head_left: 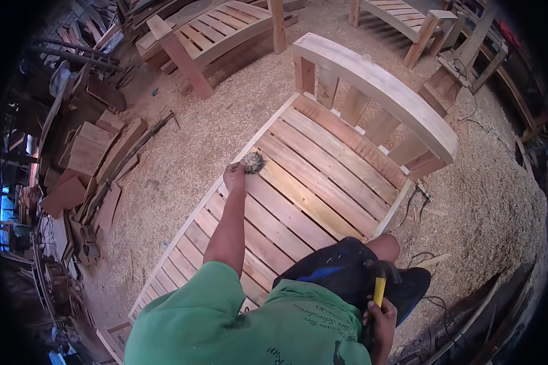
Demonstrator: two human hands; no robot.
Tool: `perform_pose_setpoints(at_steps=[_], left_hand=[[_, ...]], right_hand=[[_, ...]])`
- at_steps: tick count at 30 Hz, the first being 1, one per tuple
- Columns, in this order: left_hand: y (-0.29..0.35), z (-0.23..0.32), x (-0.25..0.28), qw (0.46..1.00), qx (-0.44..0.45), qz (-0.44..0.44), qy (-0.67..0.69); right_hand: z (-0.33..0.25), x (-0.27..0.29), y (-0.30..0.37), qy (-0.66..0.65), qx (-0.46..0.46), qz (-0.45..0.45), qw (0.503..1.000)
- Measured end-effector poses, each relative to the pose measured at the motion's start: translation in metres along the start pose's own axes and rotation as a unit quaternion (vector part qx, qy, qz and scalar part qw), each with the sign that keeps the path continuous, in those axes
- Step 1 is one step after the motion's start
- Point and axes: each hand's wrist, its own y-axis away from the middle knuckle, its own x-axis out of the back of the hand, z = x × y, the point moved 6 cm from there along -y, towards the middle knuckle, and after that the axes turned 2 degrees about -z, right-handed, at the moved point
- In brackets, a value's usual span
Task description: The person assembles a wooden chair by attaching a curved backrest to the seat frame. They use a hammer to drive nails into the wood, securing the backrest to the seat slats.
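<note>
A slatted wooden bed frame [280, 210] lies beneath me, its curved headboard [377, 82] standing at the far right end. My left hand [234, 176] reaches to the frame's left edge. Its fingers are closed at a dark, bristly clump [253, 162] flecked with pale shavings, which rests on the slats; whether they grip the clump or something small from it is hidden. Close to my body at the lower right, my right hand [380, 319] is closed around the handle of a hammer [379, 292]. Yellow shows on that handle, and the dark head points up beside my knee.
Wood shavings [475, 213] cover the floor, heaped to the right. A dark tool [421, 198] lies near the frame's right side. Offcut boards [91, 146] are piled at the left. Two more slatted frames [225, 27] [402, 18] stand at the back.
</note>
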Motion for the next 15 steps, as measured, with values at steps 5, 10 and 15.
perform_pose_setpoints(at_steps=[5,10,15], left_hand=[[0.009,0.041,-0.027,0.969,-0.033,0.022,-0.246],[0.017,0.091,-0.024,0.939,-0.201,-0.036,-0.277],[0.087,0.122,-0.103,0.960,-0.146,-0.214,-0.104]], right_hand=[[0.006,0.005,0.001,-0.017,0.015,0.012,1.000],[-0.009,0.014,-0.006,-0.007,0.014,0.026,1.000],[-0.041,0.026,-0.035,-0.052,0.057,0.063,0.995]])
